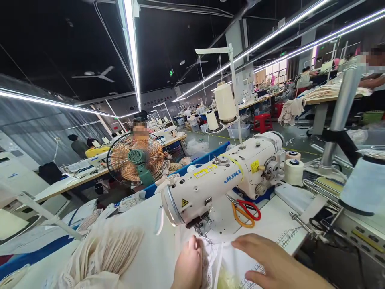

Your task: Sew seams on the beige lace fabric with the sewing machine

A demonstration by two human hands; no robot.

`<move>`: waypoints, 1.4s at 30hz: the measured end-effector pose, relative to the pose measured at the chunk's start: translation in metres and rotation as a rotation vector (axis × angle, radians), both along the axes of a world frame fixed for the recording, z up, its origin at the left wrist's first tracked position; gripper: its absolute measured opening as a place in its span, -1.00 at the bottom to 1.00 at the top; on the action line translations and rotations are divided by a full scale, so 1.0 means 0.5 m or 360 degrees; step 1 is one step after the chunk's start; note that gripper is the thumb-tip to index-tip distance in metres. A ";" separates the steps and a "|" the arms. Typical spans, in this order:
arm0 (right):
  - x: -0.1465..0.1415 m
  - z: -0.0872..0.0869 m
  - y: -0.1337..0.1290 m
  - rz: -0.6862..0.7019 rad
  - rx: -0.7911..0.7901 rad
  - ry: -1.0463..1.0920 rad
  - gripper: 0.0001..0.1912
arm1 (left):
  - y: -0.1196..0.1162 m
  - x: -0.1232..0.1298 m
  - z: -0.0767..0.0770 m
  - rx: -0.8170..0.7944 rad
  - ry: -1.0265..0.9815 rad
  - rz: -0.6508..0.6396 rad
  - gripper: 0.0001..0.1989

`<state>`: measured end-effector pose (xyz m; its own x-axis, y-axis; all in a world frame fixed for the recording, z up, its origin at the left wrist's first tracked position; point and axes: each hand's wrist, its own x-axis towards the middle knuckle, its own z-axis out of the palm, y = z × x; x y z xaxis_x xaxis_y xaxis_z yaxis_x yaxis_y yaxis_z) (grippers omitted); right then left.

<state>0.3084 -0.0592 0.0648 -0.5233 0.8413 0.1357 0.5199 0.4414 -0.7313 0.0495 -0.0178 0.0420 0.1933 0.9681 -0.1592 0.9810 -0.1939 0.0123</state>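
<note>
A white sewing machine stands across the table in front of me. White lace-edged fabric runs from under its needle area toward me. My left hand is closed at the fabric's left edge, just below the presser foot; its fingers appear curled on the cloth. My right hand is spread over the right side of the fabric, thumb and fingers apart, fingertips at the cloth's edge. Scissors with red and orange handles lie on the machine bed beyond my right hand.
A bundle of cream lace pieces lies left on the table. Thread cones hang over the machine on a stand. A fan stands beyond it. At right are a large thread cone and a metal post.
</note>
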 end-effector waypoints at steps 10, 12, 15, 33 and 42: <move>-0.142 -0.148 0.109 -0.0155 0.0587 -0.0221 -0.68 | -0.011 0.008 0.005 0.0187 0.0027 -0.0093 -0.60; -0.141 -0.149 0.113 -0.0137 0.0651 -0.0116 -0.70 | -0.006 0.007 0.003 0.0234 0.0073 -0.0146 -0.63; -0.138 -0.153 0.108 -0.0096 0.0845 0.0104 -0.69 | -0.001 0.010 -0.002 0.0353 0.0182 -0.0239 -0.66; -0.123 -0.149 0.087 0.0304 0.0808 0.0202 -0.82 | -0.028 0.012 -0.038 0.0569 0.0262 -0.0482 -0.55; -0.129 -0.158 0.085 0.0332 0.0792 -0.0020 -0.77 | -0.024 -0.006 -0.038 0.0548 0.0030 -0.0444 -0.56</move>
